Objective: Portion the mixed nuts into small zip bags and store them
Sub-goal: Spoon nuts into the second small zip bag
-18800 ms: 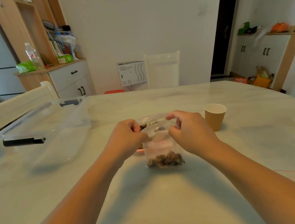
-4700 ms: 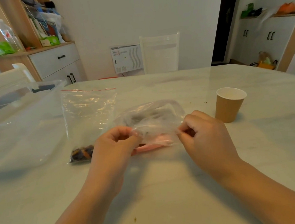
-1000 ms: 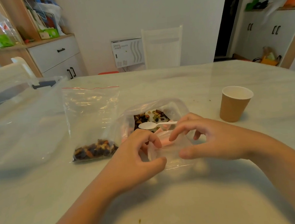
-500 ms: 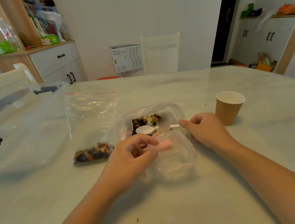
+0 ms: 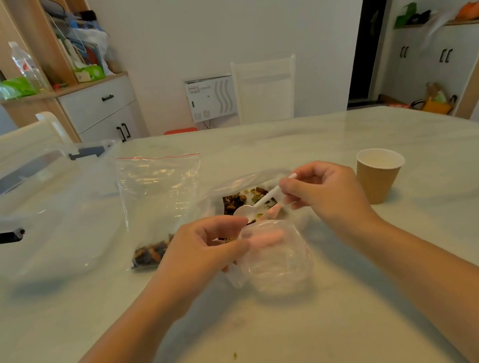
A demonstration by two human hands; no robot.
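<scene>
Your right hand pinches the handle of a white plastic spoon, thumb and fingers curled round it, with the spoon's bowl angled down toward you over the mixed nuts. The nuts lie in a large clear bag that sits on the bench near its middle, its mouth spread wide. Your left hand grips the rim of an empty small zip bag, fingers curled on its left edge so the mouth is held open just on the near side of the nuts; the bag's pink zip strip shows through the plastic. The spoon's bowl hangs just beyond that open mouth, and it is hard to tell whether it touches the nuts beneath.

To the left of your left hand, a filled zip bag with a red line at its top lies flat, its nuts gathered at the near end. Farther left stands a clear plastic storage box with black latches. To the right of your right hand, well apart from the bags, a brown paper cup stands upright. A small crumb lies on the bench close to you.
</scene>
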